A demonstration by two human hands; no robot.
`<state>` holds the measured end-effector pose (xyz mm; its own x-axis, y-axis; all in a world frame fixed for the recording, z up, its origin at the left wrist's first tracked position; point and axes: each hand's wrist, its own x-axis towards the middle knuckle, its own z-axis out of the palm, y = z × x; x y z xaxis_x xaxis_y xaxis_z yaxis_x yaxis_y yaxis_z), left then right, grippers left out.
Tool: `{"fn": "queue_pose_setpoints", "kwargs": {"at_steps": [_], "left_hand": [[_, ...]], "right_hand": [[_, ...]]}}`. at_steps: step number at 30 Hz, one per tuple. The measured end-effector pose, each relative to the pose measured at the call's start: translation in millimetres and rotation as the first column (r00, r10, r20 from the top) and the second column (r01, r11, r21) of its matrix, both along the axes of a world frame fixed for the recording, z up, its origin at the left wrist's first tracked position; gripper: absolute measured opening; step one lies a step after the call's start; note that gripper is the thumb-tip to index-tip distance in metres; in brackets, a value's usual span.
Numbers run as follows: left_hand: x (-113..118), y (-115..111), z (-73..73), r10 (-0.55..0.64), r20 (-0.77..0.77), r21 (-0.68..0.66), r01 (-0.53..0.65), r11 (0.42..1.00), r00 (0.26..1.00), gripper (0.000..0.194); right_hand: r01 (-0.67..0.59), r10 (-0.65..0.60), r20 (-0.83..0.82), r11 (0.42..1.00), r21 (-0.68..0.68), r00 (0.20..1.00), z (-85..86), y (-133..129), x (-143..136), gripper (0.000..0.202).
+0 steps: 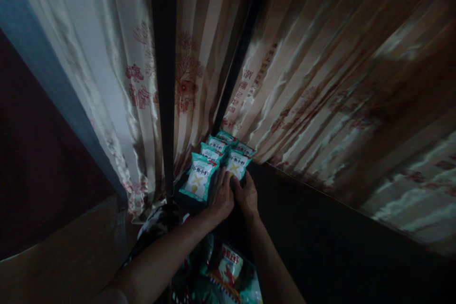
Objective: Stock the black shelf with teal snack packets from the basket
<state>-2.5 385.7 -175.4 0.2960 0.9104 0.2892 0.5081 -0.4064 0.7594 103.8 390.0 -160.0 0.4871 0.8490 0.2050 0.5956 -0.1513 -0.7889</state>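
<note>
Red lettering marks a pale snack bag (230, 261) nearest the viewer, well short of the held teal packet (238, 161). The left hand (223, 199) has its fingers closed on the lower left edge of the held teal packet, and the right hand (248, 194) grips its lower right corner between thumb and fingers; its printed front faces the viewer. Just left of it is a matching front packet (199, 178), with more of the same kind lined up behind. Another teal packet (245, 147) shows directly behind the held one. To its right spreads a dark surface (285, 199). Farther off, a black post (166, 80) rises to its left, a second dark post (242, 47) slants up behind it, and cream curtains (302, 38) with red print hang beyond both.
</note>
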Motion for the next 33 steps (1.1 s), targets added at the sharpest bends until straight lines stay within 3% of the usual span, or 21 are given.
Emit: {"fn": "queue_pose_setpoints", "kwargs": {"at_steps": [9, 17, 22, 29, 33], "left_hand": [[4.1, 2.4, -7.8, 0.033, -0.003, 0.030, -0.033, 0.999, 0.999, 0.055], [-1.2, -2.9, 5.4, 0.011, -0.061, 0.047, -0.008, 0.999, 0.998, 0.055], [-2.7, -8.4, 8.2, 0.017, -0.105, 0.068, -0.010, 0.998, 0.994, 0.054], [-14.0, -32.6, 16.9, -0.028, -0.125, 0.069, 0.037, 0.997, 0.992, 0.049], [-22.8, -54.6, 13.2, -0.086, -0.127, 0.047, 0.093, 0.995, 0.988, 0.049]], "right_hand": [[-0.013, 0.011, -0.032, 0.997, -0.082, 0.999, 5.3, 0.8, -2.1, 0.072], [0.074, -0.074, 0.012, 0.996, -0.057, 0.997, 0.1, -10.2, -6.4, 0.078], [0.066, -0.066, 0.004, 0.997, -0.026, 0.998, 2.0, -20.4, -8.4, 0.079], [0.079, -0.079, 0.012, 0.997, 0.005, 0.997, 5.9, -41.6, -19.6, 0.071], [0.100, -0.100, -0.014, 0.995, 0.022, 0.995, 5.6, -65.2, -30.2, 0.065]]}}
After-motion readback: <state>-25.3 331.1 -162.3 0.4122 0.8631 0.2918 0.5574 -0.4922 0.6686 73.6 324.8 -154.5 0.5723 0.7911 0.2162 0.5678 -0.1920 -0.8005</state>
